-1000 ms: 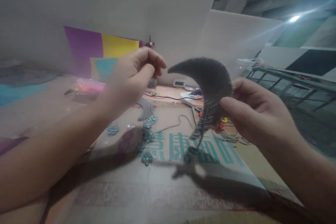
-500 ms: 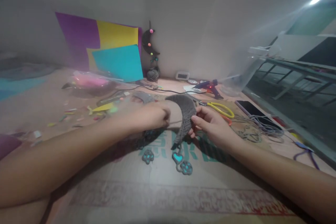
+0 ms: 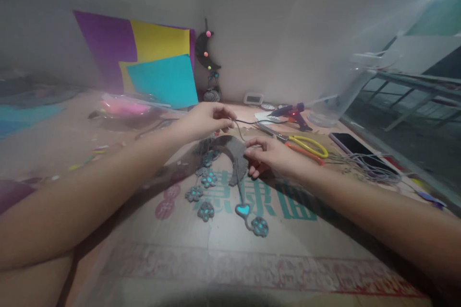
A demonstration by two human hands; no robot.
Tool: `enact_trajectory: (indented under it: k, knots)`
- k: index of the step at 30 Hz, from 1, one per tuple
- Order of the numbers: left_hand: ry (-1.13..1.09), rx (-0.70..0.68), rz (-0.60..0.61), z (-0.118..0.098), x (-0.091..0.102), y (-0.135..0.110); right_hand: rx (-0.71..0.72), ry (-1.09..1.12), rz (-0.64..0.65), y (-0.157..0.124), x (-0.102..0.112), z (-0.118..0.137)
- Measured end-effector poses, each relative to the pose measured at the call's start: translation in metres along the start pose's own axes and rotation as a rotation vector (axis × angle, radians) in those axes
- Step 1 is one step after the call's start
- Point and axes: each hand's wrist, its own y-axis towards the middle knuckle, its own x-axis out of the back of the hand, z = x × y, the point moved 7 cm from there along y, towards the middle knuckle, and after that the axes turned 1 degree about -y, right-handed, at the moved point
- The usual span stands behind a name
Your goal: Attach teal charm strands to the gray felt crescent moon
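Table: pinkish top (image 3: 77, 136), extends on all sides of the grey crescent (image 3: 238, 156), which serves as reference.
Printed board: pale sheet (image 3: 158, 237) with turquoise characters and a reddish border band, under and in front of the crescent.
Coloured sheets: purple (image 3: 104, 38), yellow (image 3: 160, 44) and turquoise (image 3: 163, 81), upright and overlapping, behind and left of the crescent.
Left hand: (image 3: 212, 120) above and just left of the crescent; fingers curled, thumb and forefinger nearly together, apparently pinching a thin grey cord (image 3: 239, 128).
Right hand: (image 3: 265, 154) at the crescent's right edge, fingertips touching; fingers half curled. Grip or mere steadying: cannot tell.
Scissors: (image 3: 284, 138) right of and slightly behind the crescent; one handle loop yellow, one orange.
Phone: (image 3: 351, 147) well right of the crescent, dark screen up.
Grey crescent: over the printed board, between the two hands, hollow side facing left.
Glue gun: (image 3: 291, 112) behind and right of the crescent, red light showing.
Paw charms: strung cluster (image 3: 209, 180), grey with turquoise pads, just left of the crescent.
Single paw charm: (image 3: 260, 226) in front of the crescent, slightly right.
Heart charm: (image 3: 242, 209) turquoise centre, directly in front of the crescent's lower tip.
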Motion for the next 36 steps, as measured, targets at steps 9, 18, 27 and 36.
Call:
enact_trajectory:
  k: [9, 18, 27, 36]
  knots:
    - [0.003, -0.129, 0.148, -0.02, -0.021, -0.013, 0.489, -0.193, -0.115, -0.004, 0.03, 0.045]
    - [0.146, -0.024, 0.232, -0.017, -0.036, -0.023, 0.52, -0.494, -0.173, -0.018, 0.038, 0.057]
    - [-0.012, 0.031, 0.302, -0.001, -0.064, -0.028, 0.757, -0.586, -0.365, -0.03, 0.037, 0.047]
    - [0.199, -0.001, 0.187, -0.01, -0.062, -0.031, 0.798, -0.511, -0.435, -0.036, 0.044, 0.047]
